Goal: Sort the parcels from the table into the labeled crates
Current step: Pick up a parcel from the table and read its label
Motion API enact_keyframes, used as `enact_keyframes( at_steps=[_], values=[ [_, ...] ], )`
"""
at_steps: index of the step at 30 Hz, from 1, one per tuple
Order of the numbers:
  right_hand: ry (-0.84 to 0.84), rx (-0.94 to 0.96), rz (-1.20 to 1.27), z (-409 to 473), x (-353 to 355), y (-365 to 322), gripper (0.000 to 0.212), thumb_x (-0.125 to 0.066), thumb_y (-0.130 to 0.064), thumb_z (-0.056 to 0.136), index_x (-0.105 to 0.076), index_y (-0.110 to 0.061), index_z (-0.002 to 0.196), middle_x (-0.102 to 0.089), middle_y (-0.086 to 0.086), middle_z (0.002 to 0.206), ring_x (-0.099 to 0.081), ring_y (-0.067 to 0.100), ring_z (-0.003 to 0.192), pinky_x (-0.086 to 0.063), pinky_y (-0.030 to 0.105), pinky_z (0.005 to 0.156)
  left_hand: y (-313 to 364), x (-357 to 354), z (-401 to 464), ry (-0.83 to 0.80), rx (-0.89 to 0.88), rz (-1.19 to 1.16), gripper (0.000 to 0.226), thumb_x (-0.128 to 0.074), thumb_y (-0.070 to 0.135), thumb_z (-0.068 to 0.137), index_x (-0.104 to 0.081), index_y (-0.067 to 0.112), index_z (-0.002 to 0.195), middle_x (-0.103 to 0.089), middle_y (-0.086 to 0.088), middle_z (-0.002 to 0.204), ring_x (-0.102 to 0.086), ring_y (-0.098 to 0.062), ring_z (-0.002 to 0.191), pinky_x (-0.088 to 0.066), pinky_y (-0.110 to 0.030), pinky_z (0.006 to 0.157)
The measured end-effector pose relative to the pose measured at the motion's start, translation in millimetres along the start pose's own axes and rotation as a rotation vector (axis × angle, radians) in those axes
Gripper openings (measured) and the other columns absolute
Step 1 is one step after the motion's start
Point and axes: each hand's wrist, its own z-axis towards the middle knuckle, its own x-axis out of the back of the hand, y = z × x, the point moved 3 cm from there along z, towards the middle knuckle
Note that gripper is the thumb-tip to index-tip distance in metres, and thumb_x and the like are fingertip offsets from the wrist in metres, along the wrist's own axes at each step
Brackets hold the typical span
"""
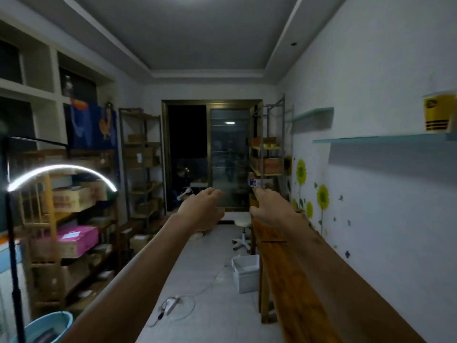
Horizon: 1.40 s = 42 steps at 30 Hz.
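Both arms are stretched straight out down the room. The left hand (202, 209) is seen from behind, its fingers curled loosely forward with nothing visible in them. The right hand (268, 210) is also up at the same height, back toward the camera, fingers bent away, and whether it grips anything I cannot tell; a small blurred blue-and-white patch sits right at its fingertips, but that may belong to the shelving behind.

Writing is scarce and soft. The yellow paper cup (438, 112) on the pale blue wall shelf (371, 139) has a dark emblem and dark stripes, unreadable. The cardboard box (71, 198) on the wooden rack (50, 219) to the left of the left hand shows red printing, too blurred to read. Below it a pink parcel (79, 240) carries a white label, text illegible.

To the right of the right hand, the long wooden worktop (284, 268) runs along the wall with sunflower stickers (322, 196), its near end cut off by the frame. A white crate (246, 273) sits on the floor against the worktop's leg; any label on it cannot be seen. Beyond the hands, a white stool (242, 231) stands before the dark sliding glass door (231, 157). A blue bucket (47, 328) is cropped at the lower left, beside a glowing arc lamp (61, 173).
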Motion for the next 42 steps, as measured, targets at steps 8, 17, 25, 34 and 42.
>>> enact_keyframes(
  at_steps=[8,17,25,34,42],
  values=[
    [-0.066,-0.001,0.009,160,-79,17,0.060,-0.051,-0.034,0.101,-0.032,-0.010,0.153,-0.040,0.014,0.153,-0.041,0.032,0.138,-0.042,0.045,0.110,-81,-72,141,-0.032,0.048,-0.065,0.065,-0.050,0.043,0.100,-0.025,0.022,0.157,-0.027,-0.002,0.163,-0.041,-0.032,0.140,-0.042,-0.044,0.110],
    [-0.055,-0.041,-0.068,370,-165,26,0.049,-0.052,-0.033,0.097,-0.043,-0.015,0.142,-0.053,0.009,0.132,-0.053,0.026,0.115,-0.051,0.040,0.092,-210,-160,330,-0.028,0.001,-0.060,0.061,-0.048,0.039,0.101,-0.029,0.019,0.155,-0.034,-0.004,0.158,-0.043,-0.028,0.138,-0.039,-0.044,0.112],
    [-0.041,-0.125,-0.082,552,-212,56,0.042,-0.053,-0.033,0.099,-0.046,-0.016,0.137,-0.051,0.010,0.135,-0.052,0.027,0.120,-0.048,0.039,0.093,-277,-215,505,-0.028,-0.035,-0.083,0.060,-0.046,0.039,0.103,-0.028,0.016,0.155,-0.032,-0.004,0.160,-0.041,-0.027,0.140,-0.037,-0.044,0.113],
    [-0.061,-0.151,-0.066,746,-309,154,0.058,-0.052,-0.033,0.099,-0.035,-0.014,0.151,-0.046,0.012,0.147,-0.047,0.031,0.131,-0.048,0.043,0.101,-319,-329,714,-0.085,-0.044,-0.023,0.061,-0.046,0.042,0.102,-0.028,0.016,0.155,-0.032,-0.004,0.159,-0.043,-0.026,0.138,-0.038,-0.043,0.111],
    [-0.090,-0.239,-0.020,911,-363,252,0.059,-0.050,-0.039,0.101,-0.035,-0.013,0.152,-0.045,0.013,0.150,-0.048,0.032,0.133,-0.048,0.044,0.103,-334,-418,903,-0.152,-0.045,-0.072,0.062,-0.045,0.042,0.103,-0.026,0.016,0.156,-0.028,-0.006,0.162,-0.041,-0.028,0.140,-0.040,-0.042,0.109]
  ],
)
